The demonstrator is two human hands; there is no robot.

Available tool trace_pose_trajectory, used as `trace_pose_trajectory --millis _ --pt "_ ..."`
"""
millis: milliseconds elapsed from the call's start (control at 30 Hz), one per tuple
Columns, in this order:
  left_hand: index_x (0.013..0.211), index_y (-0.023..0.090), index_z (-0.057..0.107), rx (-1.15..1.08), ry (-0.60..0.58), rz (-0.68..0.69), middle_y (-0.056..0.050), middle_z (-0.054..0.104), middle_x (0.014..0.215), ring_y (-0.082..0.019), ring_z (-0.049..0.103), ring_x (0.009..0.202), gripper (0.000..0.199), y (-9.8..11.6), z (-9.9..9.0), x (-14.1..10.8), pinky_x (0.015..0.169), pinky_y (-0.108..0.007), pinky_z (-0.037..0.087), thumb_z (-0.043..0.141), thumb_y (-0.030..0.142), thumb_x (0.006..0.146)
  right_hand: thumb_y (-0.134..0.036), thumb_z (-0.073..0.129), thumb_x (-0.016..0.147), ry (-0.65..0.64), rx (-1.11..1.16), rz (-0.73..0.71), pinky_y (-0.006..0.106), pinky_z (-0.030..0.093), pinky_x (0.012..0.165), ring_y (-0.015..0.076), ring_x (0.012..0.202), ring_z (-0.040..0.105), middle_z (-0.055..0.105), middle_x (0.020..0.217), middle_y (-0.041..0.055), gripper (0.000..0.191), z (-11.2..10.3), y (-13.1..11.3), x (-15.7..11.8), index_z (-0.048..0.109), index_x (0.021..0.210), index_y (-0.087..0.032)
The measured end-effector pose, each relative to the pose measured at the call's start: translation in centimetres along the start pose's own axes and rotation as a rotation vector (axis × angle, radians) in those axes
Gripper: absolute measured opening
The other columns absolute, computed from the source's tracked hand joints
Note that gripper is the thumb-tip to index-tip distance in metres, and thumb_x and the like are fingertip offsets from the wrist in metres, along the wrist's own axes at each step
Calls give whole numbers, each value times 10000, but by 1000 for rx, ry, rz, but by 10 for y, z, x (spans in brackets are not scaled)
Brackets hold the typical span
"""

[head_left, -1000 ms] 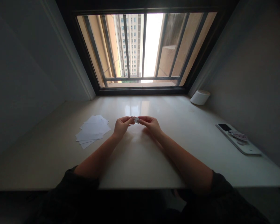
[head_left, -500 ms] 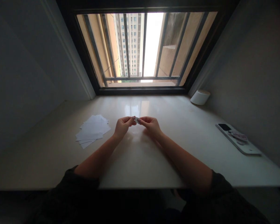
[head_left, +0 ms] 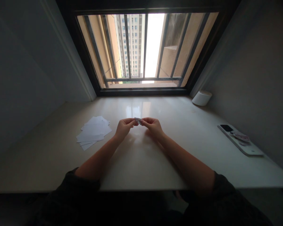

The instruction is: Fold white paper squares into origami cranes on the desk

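Between my fingertips, over the middle of the pale tabletop [head_left: 141, 163], is a small folded piece of paper [head_left: 138, 120], whitish grey and mostly covered by the fingers. My left hand [head_left: 125, 126] pinches it from the left, thumb on the near side. From the right, my right hand [head_left: 152, 124] pinches it too, thumb and fingers closed. The two hands nearly meet at the paper. To the left of my left hand lies a loose, fanned stack of white paper sheets [head_left: 95, 130].
At the far right stands a white slanted cylinder [head_left: 202, 98] near the wall. A phone [head_left: 240, 139] in a pale case, with a round grip on its back, lies at the right. A barred window [head_left: 145, 91] closes off the far edge.
The paper has turned slightly between my fingertips, and a pale pointed edge now shows above my left fingers. My hands have otherwise stayed in place.
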State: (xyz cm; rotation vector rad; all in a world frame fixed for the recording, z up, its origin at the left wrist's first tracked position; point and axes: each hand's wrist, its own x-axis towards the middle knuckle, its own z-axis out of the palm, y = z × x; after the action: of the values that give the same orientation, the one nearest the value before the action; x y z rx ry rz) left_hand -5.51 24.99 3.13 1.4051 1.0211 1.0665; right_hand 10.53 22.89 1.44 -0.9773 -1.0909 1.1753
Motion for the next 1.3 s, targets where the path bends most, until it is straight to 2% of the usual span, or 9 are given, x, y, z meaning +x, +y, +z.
trace_pose_trajectory --millis 500,700,833,967,1133,1300 --pt "792 176 711 -37 2 -53 -78 713 776 -224 654 784 330 4 1 -1 663 -297 434 645 482 690 -435 763 584 -39 -7 18 312 462 715 160 682 618 703 720 36 289 1 -5 0 712 719 -185" --pt "850 157 699 -37 -9 -26 -92 713 769 -218 655 755 426 6 2 -2 656 -297 440 568 547 741 -441 747 607 -23 -48 -23 307 459 677 155 645 600 694 678 36 297 2 -5 0 727 750 -180" --pt "930 169 706 5 -40 16 -91 717 815 -214 652 778 431 5 3 -1 686 -298 441 634 528 703 -441 735 631 52 -100 -92 328 475 688 181 684 615 718 753 55 336 2 1 -1 735 862 -197" --pt "929 171 717 -18 -5 -25 -91 720 826 -212 650 774 435 2 3 0 699 -304 440 688 506 654 -470 708 663 153 -347 -223 356 476 707 201 717 612 725 851 51 350 -2 5 -2 725 936 -252" --pt "910 194 726 -102 20 -82 -72 726 813 -206 653 787 402 2 2 1 729 -310 434 709 489 638 -421 729 681 59 -618 -461 378 458 799 223 819 593 706 891 37 366 -8 0 -4 690 1030 -318" --pt "917 207 724 -158 -13 -156 -84 725 868 -239 655 884 395 4 1 1 764 -321 423 711 484 637 -409 674 751 58 -675 -527 367 455 789 222 811 585 701 888 31 328 -10 0 -4 669 1071 -337"
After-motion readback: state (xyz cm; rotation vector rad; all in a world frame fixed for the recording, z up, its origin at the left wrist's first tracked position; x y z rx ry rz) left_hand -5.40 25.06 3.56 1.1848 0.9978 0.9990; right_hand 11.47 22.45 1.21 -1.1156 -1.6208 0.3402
